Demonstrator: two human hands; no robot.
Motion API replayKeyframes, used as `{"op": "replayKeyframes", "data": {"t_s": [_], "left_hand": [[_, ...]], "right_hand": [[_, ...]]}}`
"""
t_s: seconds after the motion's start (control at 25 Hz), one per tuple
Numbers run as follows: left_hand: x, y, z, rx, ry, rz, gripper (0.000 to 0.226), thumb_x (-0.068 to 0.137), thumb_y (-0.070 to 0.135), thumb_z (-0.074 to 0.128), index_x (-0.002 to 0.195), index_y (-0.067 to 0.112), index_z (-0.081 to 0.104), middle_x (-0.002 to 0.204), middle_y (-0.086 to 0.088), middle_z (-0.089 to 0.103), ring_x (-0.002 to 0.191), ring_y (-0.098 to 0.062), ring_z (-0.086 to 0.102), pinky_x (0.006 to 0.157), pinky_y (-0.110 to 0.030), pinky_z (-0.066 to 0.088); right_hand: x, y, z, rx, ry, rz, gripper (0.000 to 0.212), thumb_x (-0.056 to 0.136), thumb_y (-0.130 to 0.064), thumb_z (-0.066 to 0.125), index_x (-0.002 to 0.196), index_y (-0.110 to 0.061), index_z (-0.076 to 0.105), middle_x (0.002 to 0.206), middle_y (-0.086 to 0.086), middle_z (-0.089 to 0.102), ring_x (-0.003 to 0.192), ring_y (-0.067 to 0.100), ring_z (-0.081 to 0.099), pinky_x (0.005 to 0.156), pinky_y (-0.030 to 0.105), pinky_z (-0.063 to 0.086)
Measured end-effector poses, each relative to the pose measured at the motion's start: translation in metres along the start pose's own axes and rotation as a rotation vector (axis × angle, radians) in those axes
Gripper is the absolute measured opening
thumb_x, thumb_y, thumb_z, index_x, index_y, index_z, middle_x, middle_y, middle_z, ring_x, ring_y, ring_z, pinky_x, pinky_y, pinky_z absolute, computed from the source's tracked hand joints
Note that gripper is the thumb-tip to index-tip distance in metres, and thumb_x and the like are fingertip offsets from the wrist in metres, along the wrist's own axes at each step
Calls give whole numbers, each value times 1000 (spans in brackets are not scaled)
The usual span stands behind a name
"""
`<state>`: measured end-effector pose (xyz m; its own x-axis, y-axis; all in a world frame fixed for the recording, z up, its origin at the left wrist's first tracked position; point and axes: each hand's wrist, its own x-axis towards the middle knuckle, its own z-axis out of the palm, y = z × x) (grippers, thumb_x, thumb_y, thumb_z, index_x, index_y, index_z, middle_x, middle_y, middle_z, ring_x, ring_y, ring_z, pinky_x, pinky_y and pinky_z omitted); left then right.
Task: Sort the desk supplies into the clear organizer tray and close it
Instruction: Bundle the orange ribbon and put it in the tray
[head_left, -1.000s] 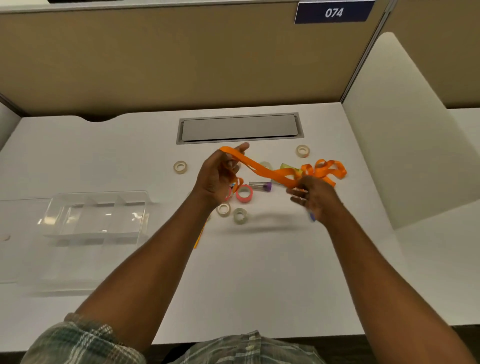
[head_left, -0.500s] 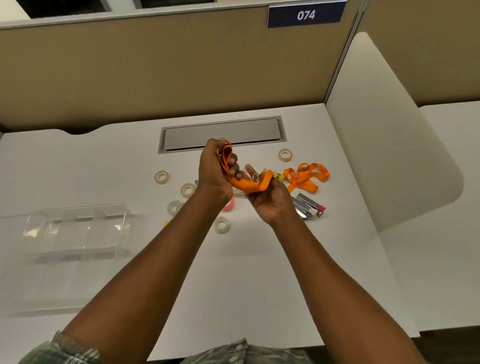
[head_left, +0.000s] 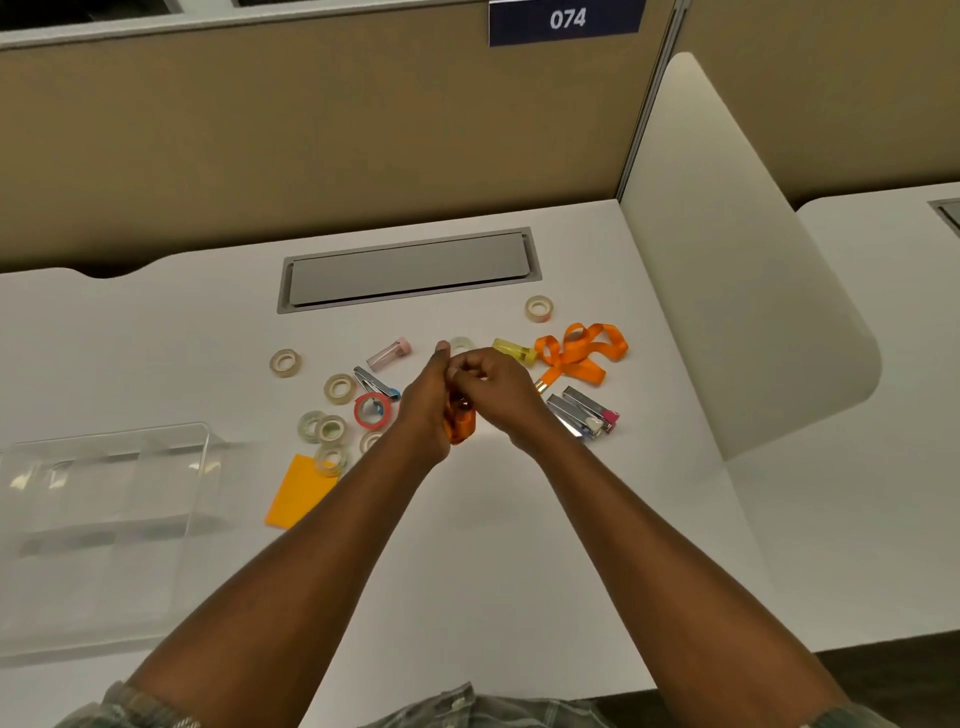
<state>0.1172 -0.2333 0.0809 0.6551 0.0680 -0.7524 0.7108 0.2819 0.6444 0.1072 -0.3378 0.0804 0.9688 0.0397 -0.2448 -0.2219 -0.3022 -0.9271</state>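
Note:
My left hand (head_left: 425, 410) and my right hand (head_left: 493, 387) are pressed together above the desk middle, both closed on a bunched orange lanyard (head_left: 460, 423) that shows between the palms. A second orange lanyard (head_left: 579, 353) lies loose to the right. The clear organizer tray (head_left: 104, 493) sits open at the left, nothing visible in it. Several small tape rolls (head_left: 330, 428), a red tape roll (head_left: 371, 410), an orange sticky note pad (head_left: 301, 491), staplers (head_left: 584, 413) and small tubes (head_left: 389, 353) lie scattered around my hands.
A grey cable hatch (head_left: 410, 273) is set into the desk behind the supplies. A white side divider (head_left: 737, 291) rises at the right, a tan partition at the back. A lone tape roll (head_left: 538, 308) lies near the hatch.
The lanyard was stretched between my hands a second ago; my hands have come together and folded it into a small bundle. The view has shifted, showing the sticky note pad.

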Motion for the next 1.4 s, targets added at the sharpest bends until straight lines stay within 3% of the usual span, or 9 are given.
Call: {"op": "replayKeyframes", "data": {"t_s": [0.12,0.24,0.36,0.52,0.64,0.76,1.0,1.2,1.4], "left_hand": [[7,-6,-7,41,46,-60,30,90,41,65,98,12,70,71,-6,74,51,-11,63,51,-22,49],[7,-17,-17,10,27,-75,29,89,36,67,78,11,75,56,-4,60,37,-7,45,40,-18,35],[8,-27,-26,19,7,-34,40,91,34,64,56,17,77,73,-5,63,40,-6,45,51,-21,34],[3,-34,-40,25,12,0,34,91,33,64,64,15,76,86,-9,64,40,-6,47,53,-24,36],[-5,-38,-50,58,63,-16,28,88,36,67,80,10,73,70,-7,64,41,-8,49,54,-26,39],[-12,-41,-57,76,69,-27,30,89,37,66,82,9,73,52,-4,59,41,-9,48,52,-25,38],[-20,-42,-66,47,43,-23,27,89,35,67,80,10,73,62,-6,63,42,-9,49,48,-24,38],[-28,-27,-64,-68,-13,28,29,88,39,67,69,17,72,70,-5,64,48,-10,51,48,-24,40],[-40,5,-79,-173,-26,-14,67,80,70,57,110,10,65,93,-11,72,80,-22,66,64,-33,52]], "right_hand": [[16,23,-25,144,98,100,19,94,-25,57,96,-20,76,99,0,75,91,18,69,68,28,53],[40,62,-59,-317,391,109,24,94,-17,56,114,-10,68,117,11,68,110,30,63,87,38,52],[50,96,-88,-800,308,195,50,93,-12,56,141,-15,45,147,15,42,134,39,41,95,47,48],[65,113,-102,-959,105,199,78,92,-11,62,156,-24,20,166,12,9,150,45,11,106,58,41],[78,113,-98,-1095,1,185,72,96,-10,53,157,-28,19,162,16,18,144,47,25,104,55,43],[82,115,-94,-1176,109,88,46,96,-5,45,142,-13,44,136,20,46,122,40,49,89,44,49],[78,80,-111,-594,332,125,17,92,-14,57,99,-4,68,100,15,71,96,30,65,73,30,43],[36,3,-103,-124,345,20,22,90,-31,66,101,-12,65,100,10,70,92,23,64,78,36,50],[-21,-59,-37,110,180,11,17,93,-24,60,107,-16,65,100,10,70,92,25,66,79,39,54]]}}
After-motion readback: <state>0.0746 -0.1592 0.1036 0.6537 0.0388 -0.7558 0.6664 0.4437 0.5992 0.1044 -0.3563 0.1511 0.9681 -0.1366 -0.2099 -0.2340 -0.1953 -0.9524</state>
